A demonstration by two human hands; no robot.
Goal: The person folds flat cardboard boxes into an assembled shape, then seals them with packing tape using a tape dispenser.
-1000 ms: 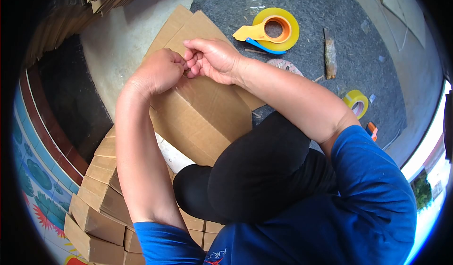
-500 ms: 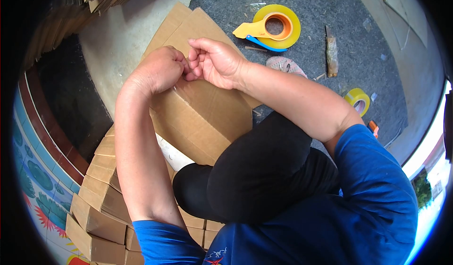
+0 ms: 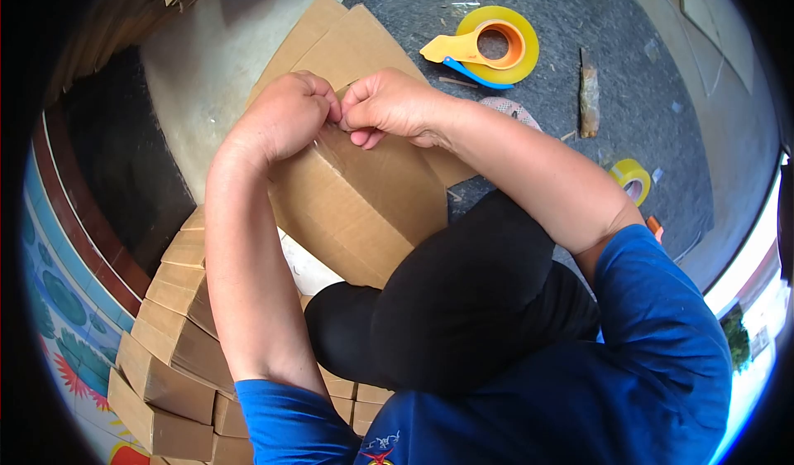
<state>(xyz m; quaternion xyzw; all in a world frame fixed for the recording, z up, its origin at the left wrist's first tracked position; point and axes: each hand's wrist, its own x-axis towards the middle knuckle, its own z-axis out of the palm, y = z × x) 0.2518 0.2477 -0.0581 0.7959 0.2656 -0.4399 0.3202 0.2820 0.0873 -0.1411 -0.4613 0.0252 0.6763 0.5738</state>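
Observation:
A brown cardboard box (image 3: 356, 200) with its flaps (image 3: 331, 43) spread out lies ahead of my knees. Over its upper part my left hand (image 3: 294, 117) is closed, the fingers curled inward. My right hand (image 3: 393, 109) meets it there in a pinch, the fingertips of both hands almost touching. Whatever lies between the fingers is hidden or too small to make out. To the right of the hands, an orange tape dispenser (image 3: 451, 49) with a blue lever carries a large roll of yellow tape (image 3: 529, 47).
Folded cardboard cartons (image 3: 178, 333) are stacked at lower left. A smaller yellow tape roll (image 3: 633, 179) and a tape-wrapped strip (image 3: 589, 97) lie on the grey mat (image 3: 662, 142). More flat cardboard (image 3: 107, 26) stands at upper left. A patterned shoe (image 3: 509, 109) shows beneath my right forearm.
My right hand has turned, its thumb and fingers now pinched close to the left hand's fingertips. The left hand stays nearly in place. The whole view has shifted slightly.

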